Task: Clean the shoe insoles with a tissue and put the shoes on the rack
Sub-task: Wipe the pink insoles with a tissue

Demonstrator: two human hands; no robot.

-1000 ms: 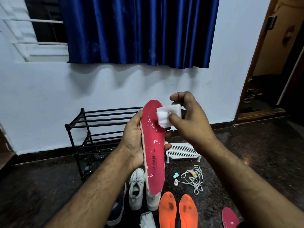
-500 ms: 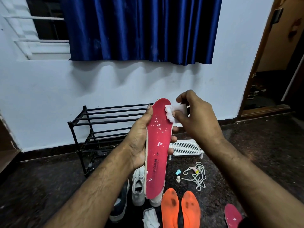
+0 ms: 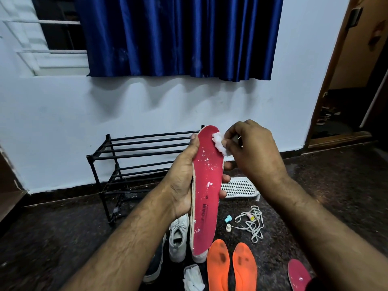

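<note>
Your right hand (image 3: 249, 150) pinches a crumpled white tissue (image 3: 219, 143) against the toe of one red foam insole (image 3: 206, 190), gripped upright at frame centre by your left hand (image 3: 182, 179), heel downward. Below lie two orange insoles (image 3: 231, 267), another red insole (image 3: 298, 274) and two white sneakers (image 3: 178, 238). Behind stands one black metal rack (image 3: 134, 156), dark floor open either side.

Home room: blue curtain (image 3: 178, 36), shoe rack (image 3: 134, 162), doorway (image 3: 352, 80).

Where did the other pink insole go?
The other pink insole lies on the dark floor at the bottom right of the head view, just right of the two orange insoles and partly hidden by the right forearm.
</note>
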